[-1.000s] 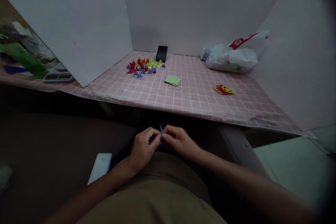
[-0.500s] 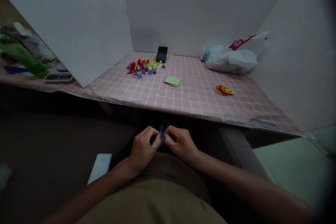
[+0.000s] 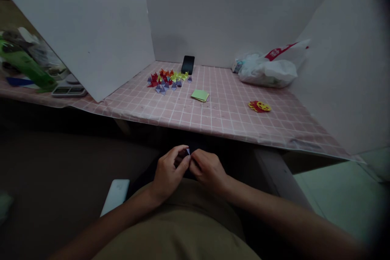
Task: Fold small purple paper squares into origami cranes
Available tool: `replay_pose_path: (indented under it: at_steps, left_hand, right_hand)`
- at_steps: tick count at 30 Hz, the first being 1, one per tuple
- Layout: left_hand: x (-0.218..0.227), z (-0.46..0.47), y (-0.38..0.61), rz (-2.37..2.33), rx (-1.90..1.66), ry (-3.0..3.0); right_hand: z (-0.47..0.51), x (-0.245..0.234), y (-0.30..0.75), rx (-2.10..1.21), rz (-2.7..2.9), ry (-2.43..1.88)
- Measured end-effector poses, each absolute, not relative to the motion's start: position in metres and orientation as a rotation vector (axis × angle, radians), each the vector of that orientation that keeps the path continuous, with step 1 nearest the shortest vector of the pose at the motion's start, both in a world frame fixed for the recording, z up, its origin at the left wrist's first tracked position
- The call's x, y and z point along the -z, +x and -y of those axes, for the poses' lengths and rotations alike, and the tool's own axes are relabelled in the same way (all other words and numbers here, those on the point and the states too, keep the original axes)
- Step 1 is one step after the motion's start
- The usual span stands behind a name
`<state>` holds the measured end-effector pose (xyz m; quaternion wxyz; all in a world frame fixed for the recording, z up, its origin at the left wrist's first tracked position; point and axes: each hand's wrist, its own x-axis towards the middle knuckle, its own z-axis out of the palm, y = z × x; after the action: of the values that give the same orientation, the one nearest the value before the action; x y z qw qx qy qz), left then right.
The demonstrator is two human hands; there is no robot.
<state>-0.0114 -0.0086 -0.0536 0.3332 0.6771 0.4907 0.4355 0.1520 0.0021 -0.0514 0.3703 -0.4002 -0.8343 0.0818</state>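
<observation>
Below the table's front edge, over my lap, my left hand (image 3: 167,172) and my right hand (image 3: 207,168) meet fingertip to fingertip. Both pinch a small folded purple paper piece (image 3: 188,152); only its tip shows between the fingers. On the pink checked table (image 3: 213,118) further back lies a cluster of small folded paper shapes (image 3: 167,78) in red, orange, yellow and purple. A green pad of square paper (image 3: 200,95) lies to their right.
A black phone (image 3: 188,64) leans on the back wall. A white plastic bag (image 3: 268,71) sits at the back right, a red and yellow paper cutout (image 3: 259,106) in front of it. A calculator (image 3: 68,90) lies at left. A white device (image 3: 115,196) rests beside my left thigh.
My fingers have closed tighter around the purple paper, so less of it shows. Both hands have stayed in place over my lap.
</observation>
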Motion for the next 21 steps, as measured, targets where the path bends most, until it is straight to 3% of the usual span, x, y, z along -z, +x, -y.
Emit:
replay_pose_path:
  at_steps: [11,21]
  left_hand:
    - [0.052,0.004,-0.011,-1.379,-1.262,2.079]
    - [0.044,0.001,-0.004,-1.301,-1.456,2.494]
  right_hand:
    - [-0.001,0.05,0.15,0.074,2.164,-0.94]
    - [0.001,0.04,0.152,-0.243,1.946,-1.089]
